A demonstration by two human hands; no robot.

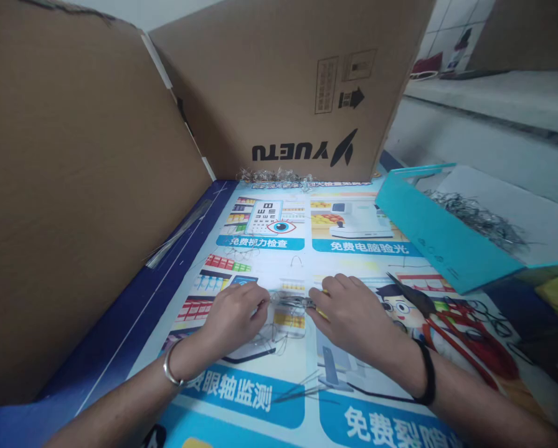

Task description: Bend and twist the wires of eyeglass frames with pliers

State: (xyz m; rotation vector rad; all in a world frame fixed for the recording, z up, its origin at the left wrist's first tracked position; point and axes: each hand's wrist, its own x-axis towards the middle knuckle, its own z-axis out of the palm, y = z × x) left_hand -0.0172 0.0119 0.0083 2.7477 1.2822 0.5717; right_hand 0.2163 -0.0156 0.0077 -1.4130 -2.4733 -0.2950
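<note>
Between my two hands stretches a small bundle of thin, silvery wire (289, 301). My left hand (239, 311), with a silver bangle at the wrist, is closed in a pinch on its left end. The right end is pinched by my right hand (349, 314), which wears a black band. My fingers hide both ends of the bundle. Loose thin wires (272, 339) lie just below my left hand, and several straight dark wires (302, 391) rest nearer to me. Right of my right hand lie scissors (440, 326) with red handles and dark blades.
A printed poster sheet (307, 348) covers the table. Tall cardboard panels (279, 87) stand at the back and left. At right, a turquoise box (428, 230) holds tangled wire pieces (479, 218). Clear strips (179, 233) lie at left; more twisted wire (279, 177) sits along the back panel.
</note>
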